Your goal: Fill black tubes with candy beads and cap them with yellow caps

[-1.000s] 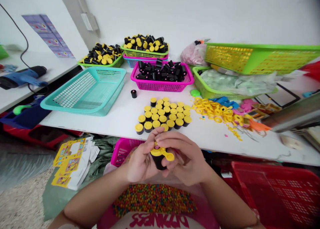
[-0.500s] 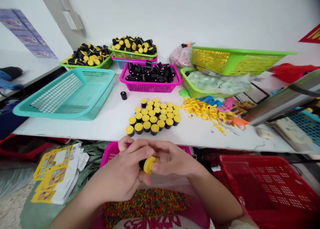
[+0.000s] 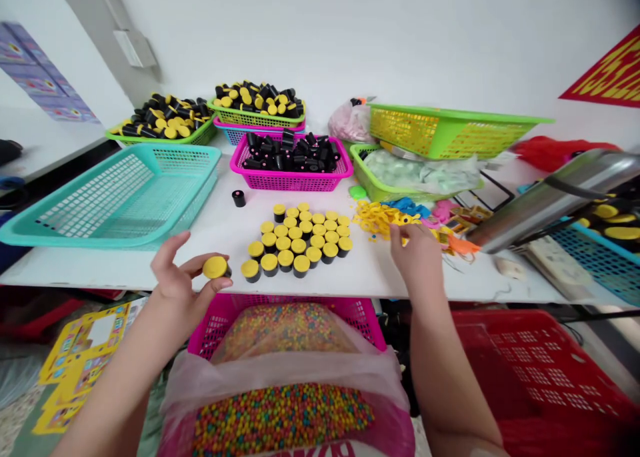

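Observation:
My left hand (image 3: 180, 280) pinches a small black container with a yellow cap (image 3: 217, 268) just above the white table (image 3: 215, 234), left of a cluster of several capped containers (image 3: 300, 240). My right hand (image 3: 417, 260) reaches over the table to the edge of a pile of loose yellow caps (image 3: 377, 217); its fingertips curl down at the pile and what they hold, if anything, is hidden. A pink basket with a bag of small coloured candies (image 3: 285, 377) sits in front of me below the table edge.
A turquoise basket (image 3: 115, 190) lies at the left. A pink basket of uncapped black containers (image 3: 290, 157) and baskets of capped ones (image 3: 255, 104) stand behind. Green baskets (image 3: 450, 127), a metal bar (image 3: 550, 197) and a red crate (image 3: 540, 370) are at the right. One black container (image 3: 239, 198) stands alone.
My hands were together in front of me pressing the yellow cap on a container. They have parted: the left carried the capped container to the table, the right reached to the cap pile.

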Tool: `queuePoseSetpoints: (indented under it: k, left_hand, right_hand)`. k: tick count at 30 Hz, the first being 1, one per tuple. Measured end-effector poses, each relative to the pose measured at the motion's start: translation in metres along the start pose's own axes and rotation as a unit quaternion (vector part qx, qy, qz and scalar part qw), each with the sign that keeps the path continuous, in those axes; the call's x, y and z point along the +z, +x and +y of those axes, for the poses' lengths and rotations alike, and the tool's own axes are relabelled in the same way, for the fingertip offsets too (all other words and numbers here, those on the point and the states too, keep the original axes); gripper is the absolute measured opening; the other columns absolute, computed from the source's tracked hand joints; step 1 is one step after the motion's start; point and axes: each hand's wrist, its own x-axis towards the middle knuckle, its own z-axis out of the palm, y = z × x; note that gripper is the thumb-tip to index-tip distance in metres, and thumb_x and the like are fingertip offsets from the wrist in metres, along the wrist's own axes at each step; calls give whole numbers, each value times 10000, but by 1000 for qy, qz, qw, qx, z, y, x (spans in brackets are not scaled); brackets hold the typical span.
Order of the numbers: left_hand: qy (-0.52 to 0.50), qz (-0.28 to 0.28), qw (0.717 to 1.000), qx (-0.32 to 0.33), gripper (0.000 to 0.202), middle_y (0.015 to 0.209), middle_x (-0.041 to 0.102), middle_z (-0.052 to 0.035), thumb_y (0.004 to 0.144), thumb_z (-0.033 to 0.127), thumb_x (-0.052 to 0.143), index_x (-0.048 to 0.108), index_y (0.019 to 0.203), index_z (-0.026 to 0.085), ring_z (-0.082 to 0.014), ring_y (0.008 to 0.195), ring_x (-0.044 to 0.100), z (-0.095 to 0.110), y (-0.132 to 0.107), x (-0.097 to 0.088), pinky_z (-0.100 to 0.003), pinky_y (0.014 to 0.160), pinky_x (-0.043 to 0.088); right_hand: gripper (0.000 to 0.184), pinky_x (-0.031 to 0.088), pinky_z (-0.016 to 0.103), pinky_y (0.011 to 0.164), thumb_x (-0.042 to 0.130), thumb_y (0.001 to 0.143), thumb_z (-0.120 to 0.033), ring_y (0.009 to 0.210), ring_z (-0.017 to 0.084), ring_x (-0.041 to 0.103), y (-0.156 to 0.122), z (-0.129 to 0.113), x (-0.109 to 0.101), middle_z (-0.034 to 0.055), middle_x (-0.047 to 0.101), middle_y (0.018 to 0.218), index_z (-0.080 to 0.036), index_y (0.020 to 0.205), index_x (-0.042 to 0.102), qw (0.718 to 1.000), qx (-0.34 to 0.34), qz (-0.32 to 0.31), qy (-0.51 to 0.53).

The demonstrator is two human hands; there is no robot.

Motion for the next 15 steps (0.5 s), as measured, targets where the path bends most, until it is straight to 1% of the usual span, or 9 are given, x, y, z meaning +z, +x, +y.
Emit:
queuePoseSetpoints:
  k: [1,3,5,8,10,12,13,14,15]
  left_hand:
    - [26,-20,999,-34,788,1059,687,-106,814,372,650,164,1414,210,-272,909,701,-9,2,0,-445,812,547]
    - [72,-63,992,-82,858,1029,710,-105,817,397,626,77,1447,202,-286,903,708,-20,7,7,-470,828,541]
    - [75,-92,987,-108,824,1069,706,-130,836,390,584,77,1456,195,-292,952,699,-22,12,19,-477,867,524]
    - [96,-127,981,-112,806,1229,626,-219,823,348,573,112,1455,152,-340,1172,596,-20,24,29,-521,966,451]
    - [103,-182,972,-104,877,1353,520,-269,806,337,588,56,1474,135,-357,1291,489,-21,35,22,-545,1024,386]
    - [86,-240,963,-91,928,1435,424,-279,810,369,595,5,1490,147,-344,1336,437,-24,49,9,-525,1047,366]
    - [79,-250,960,-93,891,1441,424,-261,820,390,589,52,1494,164,-329,1333,442,-26,58,3,-499,1051,371]
    - [79,-242,962,-104,809,1421,456,-234,838,404,573,143,1485,178,-312,1316,461,-28,69,0,-471,1051,376]
    - [85,-217,965,-121,708,1388,494,-213,863,408,542,236,1459,178,-298,1293,485,-30,82,1,-447,1050,379]
  right_hand:
    - [220,468,411,813,497,872,-193,854,280,614,8,20,6,178,673,837,-96,815,686,996,6,-54,-68]
    - [185,459,399,804,516,820,-126,860,288,607,15,47,18,182,678,844,-81,863,690,992,3,-97,-86]
    - [212,458,382,781,520,812,-124,874,289,597,14,58,27,167,677,843,-93,936,690,989,-8,-121,-86]
    - [315,464,389,801,508,817,-134,947,301,577,9,60,33,160,669,896,-115,1087,669,985,-43,-131,-106]
    - [347,467,421,847,507,803,-126,983,310,572,8,63,32,171,657,982,-123,1102,682,984,-73,-117,-110]
    - [295,478,453,865,506,802,-136,955,309,592,8,67,28,183,647,1014,-117,1001,723,988,-85,-84,-94]
    - [262,491,457,854,510,805,-150,922,301,609,8,68,25,184,652,995,-114,936,734,992,-82,-59,-74]
    - [235,508,449,832,522,812,-171,886,288,625,7,68,21,177,662,966,-116,891,736,996,-76,-31,-44]
    - [216,526,429,801,539,821,-200,847,269,639,5,66,15,162,675,940,-123,876,732,998,-70,-4,-3]
